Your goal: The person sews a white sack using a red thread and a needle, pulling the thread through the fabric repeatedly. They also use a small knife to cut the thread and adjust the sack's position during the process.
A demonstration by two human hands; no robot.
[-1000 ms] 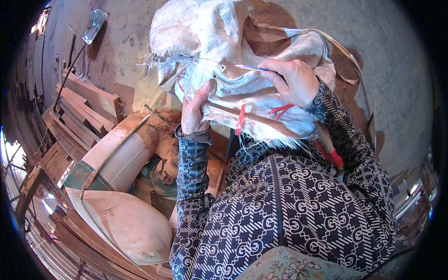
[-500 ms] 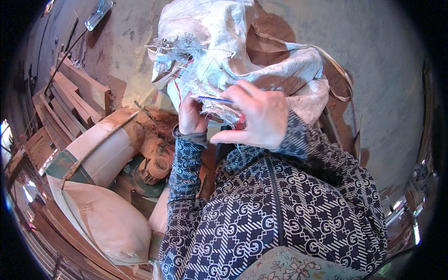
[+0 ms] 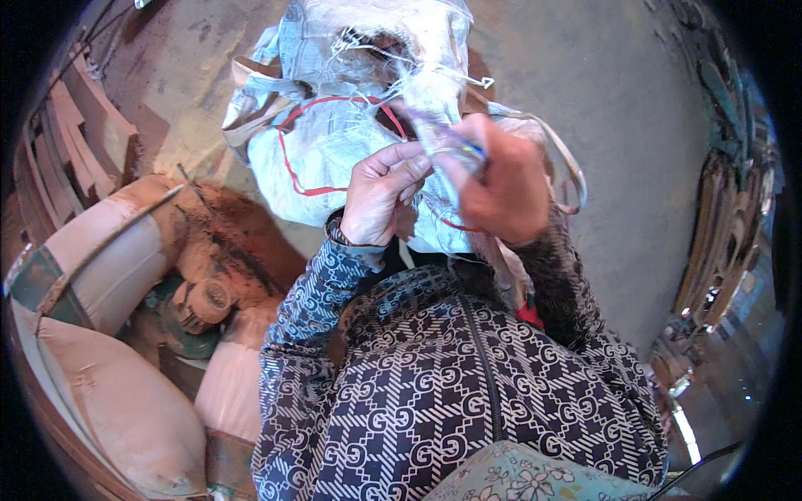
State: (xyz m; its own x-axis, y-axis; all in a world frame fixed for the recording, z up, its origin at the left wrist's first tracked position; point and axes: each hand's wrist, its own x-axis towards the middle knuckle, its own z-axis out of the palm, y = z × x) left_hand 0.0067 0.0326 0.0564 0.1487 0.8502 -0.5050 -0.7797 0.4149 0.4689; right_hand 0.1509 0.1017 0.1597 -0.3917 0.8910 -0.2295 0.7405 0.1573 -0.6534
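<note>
A white woven sack [image 3: 334,163] with frayed strands and a torn dark opening lies before me. A thin red cord [image 3: 288,163] loops across it. My left hand [image 3: 380,190] is closed in a pinch at the sack's middle, with a pale strand running from its fingertips toward the right. My right hand [image 3: 507,184], smeared by motion, is closed around a thin blue-purple stick-like tool [image 3: 447,134] just right of the left hand. The tool slants up and left over the sack; its exact kind is too blurred to tell.
At left lie full pale sacks [image 3: 121,401], a stick [image 3: 117,242] across them, and a dusty motor-like machine [image 3: 200,305] beside reddish-brown dust. Wooden boards [image 3: 88,125] are stacked at far left, with more long pieces [image 3: 718,242] along the right. A strap loop [image 3: 576,167] sticks out from the sack.
My right hand has moved rightward, away from the bunched frayed edge, with the tool now slanting. The sack lies more spread out, showing the red loop. The whole view has shifted.
</note>
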